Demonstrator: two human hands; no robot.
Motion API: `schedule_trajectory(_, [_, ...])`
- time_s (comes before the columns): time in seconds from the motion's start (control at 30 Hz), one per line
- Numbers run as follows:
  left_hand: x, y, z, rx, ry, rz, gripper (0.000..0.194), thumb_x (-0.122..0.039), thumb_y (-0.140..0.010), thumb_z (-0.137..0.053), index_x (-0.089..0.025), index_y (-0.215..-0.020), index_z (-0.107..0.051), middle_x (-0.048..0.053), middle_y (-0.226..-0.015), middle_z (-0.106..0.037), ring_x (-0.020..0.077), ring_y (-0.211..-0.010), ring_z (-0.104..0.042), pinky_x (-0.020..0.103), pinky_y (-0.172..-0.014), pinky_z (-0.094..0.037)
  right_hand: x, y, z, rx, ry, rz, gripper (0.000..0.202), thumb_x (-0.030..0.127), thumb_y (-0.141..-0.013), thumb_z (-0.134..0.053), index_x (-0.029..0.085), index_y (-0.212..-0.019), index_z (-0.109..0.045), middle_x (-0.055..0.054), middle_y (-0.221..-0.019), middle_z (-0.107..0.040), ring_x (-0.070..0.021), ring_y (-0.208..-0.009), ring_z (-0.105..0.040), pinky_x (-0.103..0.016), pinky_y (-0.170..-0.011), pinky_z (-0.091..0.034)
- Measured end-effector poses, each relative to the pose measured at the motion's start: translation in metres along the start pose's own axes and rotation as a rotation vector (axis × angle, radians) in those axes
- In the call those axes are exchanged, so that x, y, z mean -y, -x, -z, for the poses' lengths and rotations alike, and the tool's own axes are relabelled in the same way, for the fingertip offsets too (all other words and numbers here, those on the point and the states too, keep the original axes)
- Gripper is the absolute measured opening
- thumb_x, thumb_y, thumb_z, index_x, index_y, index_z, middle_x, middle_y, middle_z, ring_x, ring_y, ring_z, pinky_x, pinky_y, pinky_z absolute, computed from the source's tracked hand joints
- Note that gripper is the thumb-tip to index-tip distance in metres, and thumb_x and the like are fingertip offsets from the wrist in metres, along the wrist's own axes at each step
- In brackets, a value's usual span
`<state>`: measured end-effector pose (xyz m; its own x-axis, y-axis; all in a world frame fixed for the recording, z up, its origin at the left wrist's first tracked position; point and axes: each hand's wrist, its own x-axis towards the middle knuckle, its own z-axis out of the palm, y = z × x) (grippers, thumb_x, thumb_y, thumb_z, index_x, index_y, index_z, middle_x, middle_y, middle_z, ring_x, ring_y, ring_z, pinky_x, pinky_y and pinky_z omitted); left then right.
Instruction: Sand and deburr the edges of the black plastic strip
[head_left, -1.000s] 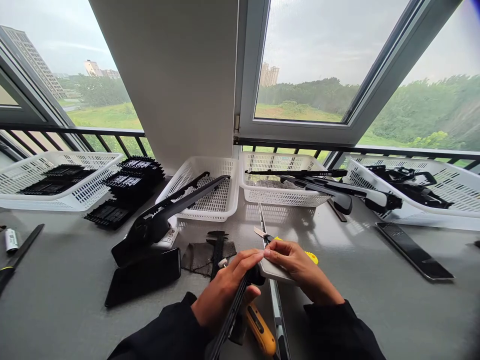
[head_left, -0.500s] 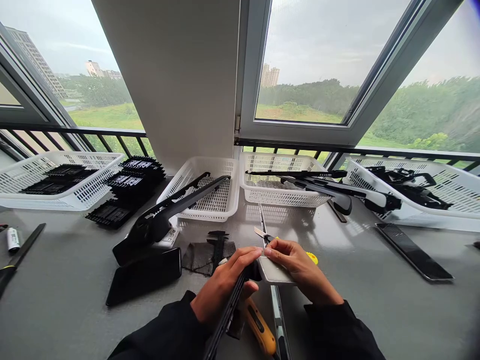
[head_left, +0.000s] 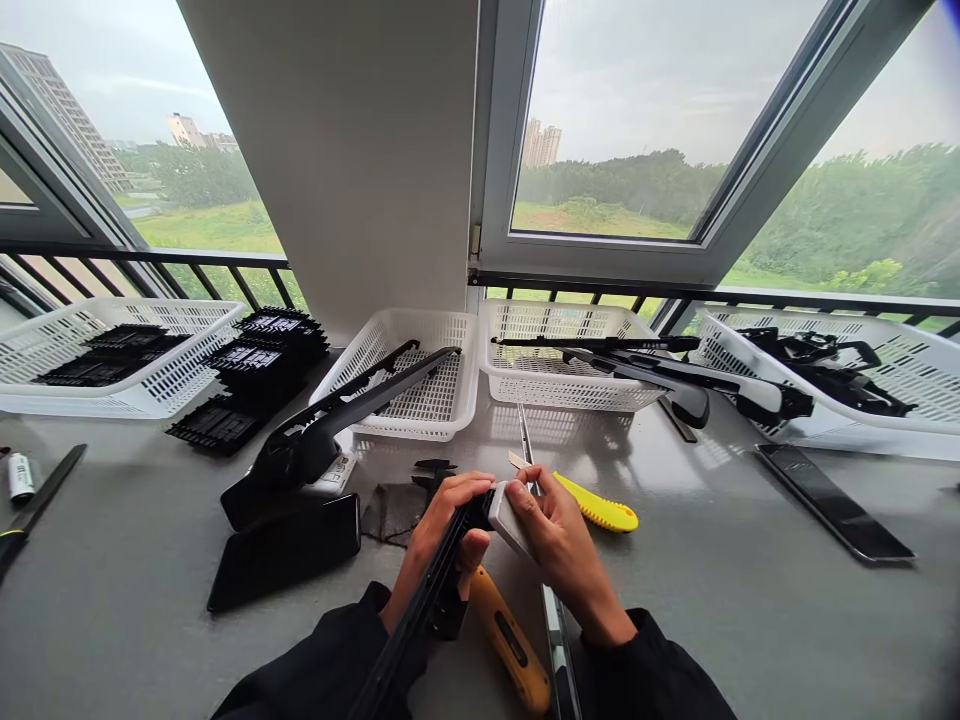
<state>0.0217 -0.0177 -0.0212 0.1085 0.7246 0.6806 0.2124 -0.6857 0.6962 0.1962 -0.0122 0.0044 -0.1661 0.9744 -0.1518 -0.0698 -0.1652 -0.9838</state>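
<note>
My left hand (head_left: 439, 525) is wrapped round a long black plastic part (head_left: 420, 615), which slants down toward the bottom edge. My right hand (head_left: 559, 530) pinches a small white block (head_left: 508, 518) against the upper end of that black part. Beneath my hands lie a yellow-orange tool (head_left: 511, 640) and a long metal strip (head_left: 555, 625). A yellow-handled knife (head_left: 600, 505) rests just beyond my right hand. Left of my hands are a dark cloth (head_left: 390, 512) and black calipers (head_left: 433, 472), partly covered by my left hand.
White baskets (head_left: 405, 432) with black parts line the back. A black phone (head_left: 285, 552) and a black-and-grey part (head_left: 300, 460) lie at left, near stacked black pieces (head_left: 259, 355). A dark glossy slab (head_left: 832, 503) lies at right; a marker (head_left: 20, 478) is at far left.
Both hands have moved slightly left with the black part. The white block has turned from lying flat to a steep tilt against the part's end, and more of the yellow knife shows.
</note>
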Motion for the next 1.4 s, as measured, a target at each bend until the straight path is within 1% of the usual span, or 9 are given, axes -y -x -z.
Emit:
schedule_trajectory(0.17, [-0.003,0.002,-0.001,0.019,-0.012,0.024,0.050,-0.060,-0.111,-0.053,-0.023,-0.141,-0.067,0.013,-0.135,-0.074,0.0280,-0.129,-0.071,0.040,-0.112,-0.057,0.002,0.001,-0.001,0.093,-0.004,-0.008,0.067,0.087,-0.088,-0.067,0.025,-0.099,-0.045,0.009,-0.058,-0.043,-0.0098,-0.048,-0.032,-0.024,-0.047,-0.019])
schedule_trajectory(0.37, [-0.007,0.001,-0.003,0.006,0.003,0.010,0.048,-0.059,-0.111,-0.051,-0.023,-0.139,-0.067,0.014,-0.132,-0.075,0.0278,-0.125,-0.072,0.040,-0.107,-0.060,0.001,-0.004,0.004,-0.061,-0.005,-0.023,0.073,0.092,-0.080,-0.069,0.026,-0.094,-0.041,0.008,-0.057,-0.047,-0.0094,-0.047,-0.032,-0.024,-0.046,-0.019])
schedule_trajectory(0.53, [-0.008,0.004,-0.007,-0.118,0.002,0.065,0.043,-0.060,-0.109,-0.057,-0.022,-0.123,-0.071,0.012,-0.123,-0.076,0.0273,-0.116,-0.074,0.040,-0.102,-0.060,0.003,0.002,-0.006,0.081,0.000,0.022,0.069,0.090,-0.086,-0.066,0.025,-0.098,-0.046,0.009,-0.058,-0.045,-0.0096,-0.048,-0.031,-0.024,-0.047,-0.019])
schedule_trajectory(0.67, [-0.007,0.007,-0.012,-0.176,0.046,0.097,0.041,-0.063,-0.105,-0.062,-0.023,-0.112,-0.069,0.010,-0.116,-0.074,0.0271,-0.110,-0.078,0.040,-0.097,-0.062,0.002,-0.003,-0.001,-0.035,0.048,0.034,0.070,0.092,-0.085,-0.065,0.025,-0.090,-0.047,0.008,-0.055,-0.043,-0.0097,-0.048,-0.029,-0.025,-0.047,-0.017])
schedule_trajectory(0.77, [-0.008,0.008,-0.012,-0.181,0.065,0.104,0.040,-0.062,-0.106,-0.062,-0.024,-0.112,-0.068,0.010,-0.116,-0.073,0.0277,-0.109,-0.079,0.040,-0.095,-0.063,0.001,-0.006,0.003,-0.094,0.080,0.066,0.071,0.094,-0.085,-0.061,0.024,-0.083,-0.049,0.004,-0.059,-0.048,-0.0116,-0.051,-0.036,-0.027,-0.048,-0.023])
schedule_trajectory(0.93, [-0.009,0.006,-0.010,-0.188,0.060,0.093,0.036,-0.060,-0.105,-0.064,-0.025,-0.113,-0.069,0.008,-0.115,-0.073,0.0264,-0.110,-0.079,0.039,-0.096,-0.062,0.000,-0.003,0.002,0.073,0.061,0.044,0.067,0.090,-0.089,-0.062,0.024,-0.092,-0.050,0.006,-0.061,-0.049,-0.0112,-0.051,-0.036,-0.026,-0.047,-0.022])
schedule_trajectory(1.13, [-0.015,0.005,-0.013,-0.211,0.079,0.103,0.041,-0.063,-0.106,-0.061,-0.022,-0.108,-0.066,0.010,-0.113,-0.072,0.0278,-0.106,-0.080,0.041,-0.092,-0.065,-0.003,-0.008,0.010,-0.112,0.119,0.082,0.071,0.095,-0.086,-0.059,0.024,-0.081,-0.050,0.004,-0.062,-0.045,-0.0132,-0.056,-0.037,-0.028,-0.050,-0.027])
schedule_trajectory(1.27, [-0.023,0.002,-0.013,-0.232,0.107,0.128,0.035,-0.059,-0.107,-0.063,-0.024,-0.108,-0.066,0.008,-0.114,-0.071,0.0267,-0.108,-0.079,0.040,-0.095,-0.063,-0.001,-0.003,0.000,-0.044,0.105,0.112,0.068,0.092,-0.092,-0.055,0.024,-0.087,-0.052,0.002,-0.067,-0.050,-0.0151,-0.060,-0.041,-0.028,-0.053,-0.030])
schedule_trajectory(1.4, [-0.023,0.001,-0.011,-0.233,0.079,0.134,0.034,-0.058,-0.106,-0.065,-0.024,-0.105,-0.066,0.006,-0.113,-0.071,0.0258,-0.108,-0.078,0.038,-0.095,-0.061,-0.002,-0.002,-0.002,0.009,0.088,0.084,0.064,0.088,-0.093,-0.059,0.024,-0.096,-0.053,0.004,-0.065,-0.051,-0.0129,-0.054,-0.038,-0.027,-0.051,-0.025])
